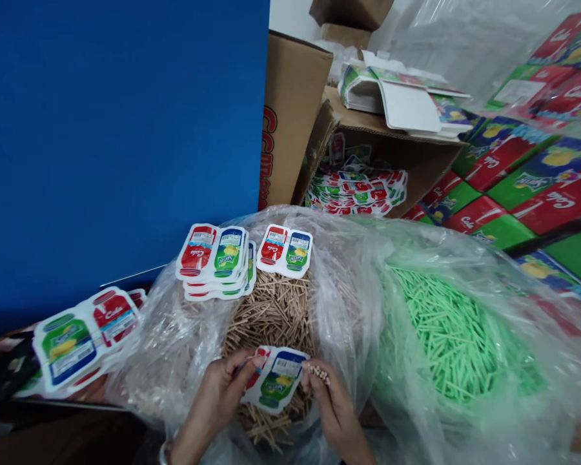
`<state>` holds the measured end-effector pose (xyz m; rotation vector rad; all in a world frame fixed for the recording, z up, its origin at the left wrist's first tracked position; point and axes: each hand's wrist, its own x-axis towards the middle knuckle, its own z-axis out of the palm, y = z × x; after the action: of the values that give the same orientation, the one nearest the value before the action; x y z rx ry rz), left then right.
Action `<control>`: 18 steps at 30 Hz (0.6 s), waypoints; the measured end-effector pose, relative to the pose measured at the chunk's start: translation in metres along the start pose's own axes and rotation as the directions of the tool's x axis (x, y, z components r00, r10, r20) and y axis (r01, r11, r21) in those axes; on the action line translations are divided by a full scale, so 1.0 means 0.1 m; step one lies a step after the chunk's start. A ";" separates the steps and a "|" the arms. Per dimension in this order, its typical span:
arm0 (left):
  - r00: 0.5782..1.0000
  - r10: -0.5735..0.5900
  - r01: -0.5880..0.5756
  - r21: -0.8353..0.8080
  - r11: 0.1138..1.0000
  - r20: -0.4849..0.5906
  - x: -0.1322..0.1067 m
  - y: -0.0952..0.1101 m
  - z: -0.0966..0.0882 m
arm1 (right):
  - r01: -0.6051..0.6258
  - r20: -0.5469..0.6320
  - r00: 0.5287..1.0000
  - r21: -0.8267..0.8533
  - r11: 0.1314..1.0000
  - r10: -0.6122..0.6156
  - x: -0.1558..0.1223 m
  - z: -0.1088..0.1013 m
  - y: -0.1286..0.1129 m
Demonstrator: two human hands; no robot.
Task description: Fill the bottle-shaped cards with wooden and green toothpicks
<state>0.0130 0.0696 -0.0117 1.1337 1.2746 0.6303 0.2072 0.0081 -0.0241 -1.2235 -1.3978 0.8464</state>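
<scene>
Over a plastic bag of thin brown sticks (pixel 264 316), my left hand (pixel 220 394) pinches the left end of a sachet (pixel 277 381). The sachet is printed with a red cola bottle and a green-and-blue lemon drink bottle. My right hand (pixel 334 407) is closed round a small bundle of brown sticks (pixel 318 372), their ends showing at the fingers. Its fingertips meet the sachet's right edge. Farther back, a stack of like sachets (pixel 213 258) lies on the bag, with a single sachet (pixel 285 250) beside it.
Right of my hands is a clear bag of green sticks (pixel 450 336). More sachets (pixel 84 339) lie at the left. Behind stands an open carton (pixel 430 158) holding many sachets, with folded printed card (pixel 407 97) on top. A blue panel (pixel 121 129) rises at left; printed boxes (pixel 552 187) are stacked at right.
</scene>
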 end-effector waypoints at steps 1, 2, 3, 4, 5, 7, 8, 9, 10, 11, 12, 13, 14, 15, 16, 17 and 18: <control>0.999 0.031 -0.031 0.020 0.999 -0.014 0.00 0.00 0.01 | -0.003 0.000 1.000 0.002 1.000 0.003 -0.01 0.00 0.01; 0.998 0.057 -0.056 0.035 0.998 -0.029 0.01 0.00 0.02 | -0.009 0.003 1.000 0.003 1.000 0.009 -0.02 0.00 0.02; 0.997 0.073 -0.071 0.045 0.996 -0.040 0.01 0.01 0.04 | -0.019 0.005 1.000 0.003 1.000 0.019 -0.03 0.00 0.03; 0.996 0.085 -0.082 0.054 0.995 -0.042 0.01 0.03 0.04 | -0.028 0.005 1.000 0.002 1.000 0.028 -0.04 -0.01 0.04; 0.994 0.100 -0.097 0.065 0.993 -0.043 0.01 0.04 0.05 | -0.032 0.006 0.999 0.001 0.999 0.032 -0.05 -0.01 0.04; 0.988 0.149 -0.145 0.101 0.984 -0.043 0.01 0.08 0.05 | -0.028 0.001 1.000 -0.005 1.000 0.028 -0.05 -0.01 0.03; 0.983 0.179 -0.173 0.121 0.977 -0.036 0.01 0.09 0.05 | -0.022 0.001 1.000 -0.010 1.000 0.022 -0.04 -0.02 0.02; 0.977 0.209 -0.203 0.138 0.969 -0.032 0.01 0.09 0.04 | -0.016 -0.001 1.000 -0.017 1.000 0.016 -0.03 -0.02 0.00; 0.971 0.238 -0.231 0.154 0.961 -0.029 0.01 0.10 0.03 | -0.013 -0.001 1.000 -0.025 1.000 0.013 -0.02 -0.03 -0.02; 0.965 0.259 -0.251 0.167 0.953 -0.029 0.01 0.09 0.02 | -0.012 -0.002 1.000 -0.032 0.999 0.012 -0.02 -0.04 -0.03; 0.962 0.271 -0.263 0.174 0.949 -0.025 0.01 0.09 0.01 | -0.014 -0.004 1.000 -0.039 0.999 0.014 -0.01 -0.04 -0.05; 0.960 0.279 -0.271 0.171 0.947 -0.021 0.01 0.09 0.00 | -0.015 -0.005 1.000 -0.042 0.999 0.015 0.00 -0.05 -0.06; 0.960 0.279 -0.274 0.162 0.948 -0.009 0.01 0.09 -0.01 | -0.018 -0.008 1.000 -0.043 0.999 0.017 0.00 -0.06 -0.07; 0.962 0.274 -0.272 0.148 0.951 0.007 0.01 0.09 -0.03 | -0.024 -0.009 1.000 -0.041 0.999 0.023 0.00 -0.06 -0.07; 0.963 0.268 -0.268 0.135 0.954 0.019 0.01 0.10 -0.04 | -0.030 -0.011 0.999 -0.036 0.999 0.030 0.00 -0.06 -0.07; 0.964 0.264 -0.265 0.125 0.956 0.026 0.00 0.11 -0.05 | -0.038 -0.016 0.999 -0.027 0.999 0.037 0.00 -0.05 -0.07; 0.965 0.260 -0.262 0.121 0.958 0.027 -0.01 0.12 -0.06 | -0.047 -0.020 0.999 -0.017 0.999 0.047 0.01 -0.05 -0.07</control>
<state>0.0094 0.0754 0.0004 1.4214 1.1767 0.7469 0.2104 0.0071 -0.0159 -1.2791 -1.3675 0.8539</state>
